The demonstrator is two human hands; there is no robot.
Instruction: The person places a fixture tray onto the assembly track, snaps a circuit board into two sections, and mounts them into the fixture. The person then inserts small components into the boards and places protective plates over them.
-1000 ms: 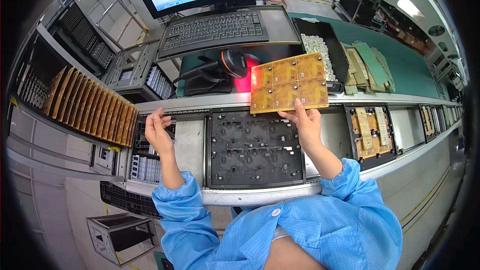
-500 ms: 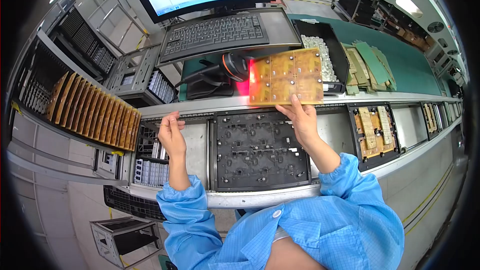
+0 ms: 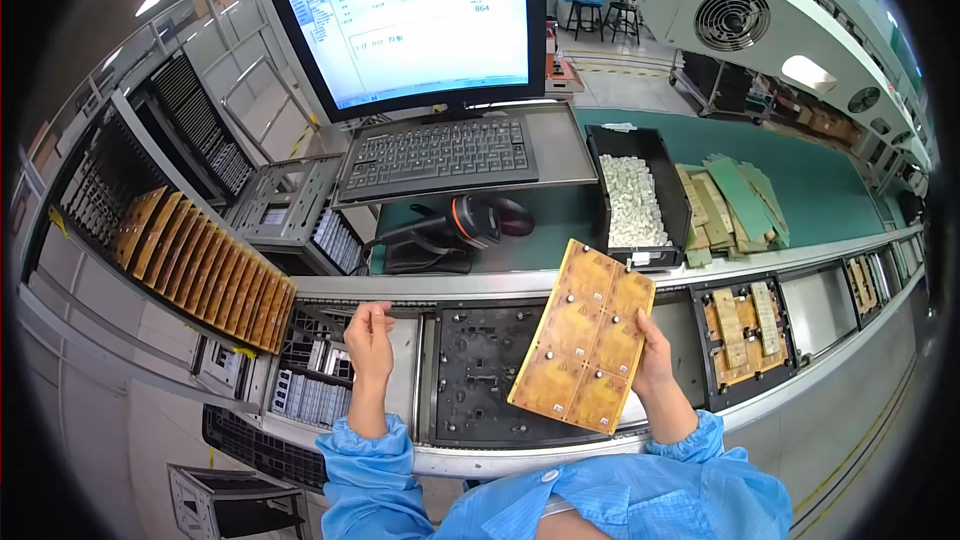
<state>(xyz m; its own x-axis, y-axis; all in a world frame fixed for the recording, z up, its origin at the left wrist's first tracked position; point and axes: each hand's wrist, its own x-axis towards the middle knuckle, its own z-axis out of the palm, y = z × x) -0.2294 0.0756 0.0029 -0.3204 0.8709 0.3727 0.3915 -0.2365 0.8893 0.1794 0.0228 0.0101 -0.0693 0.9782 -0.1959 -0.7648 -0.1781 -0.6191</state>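
One board [image 3: 585, 340] is held at its right edge by the right hand [image 3: 655, 355], the fingers clamped on it; it is held tilted above the near tray [image 3: 455, 370], partly covering it. It has not been seated there: a gap in height seems to be left, though contact cannot be ruled out. Nothing is seen gripped by the left hand [image 3: 369, 340], its fingers drawn together over the left side of the line.

In the right tray [image 3: 712, 380], a board has already been laid, with two bars [image 3: 728, 328] set across it. No bars are seen on the held board. Many boards [image 3: 205, 260] are left standing in the left rack [image 3: 90, 170]. Beyond the line, the scanner [image 3: 475, 222] is left untouched, and white parts [image 3: 635, 205] are kept in a bin [image 3: 682, 210].
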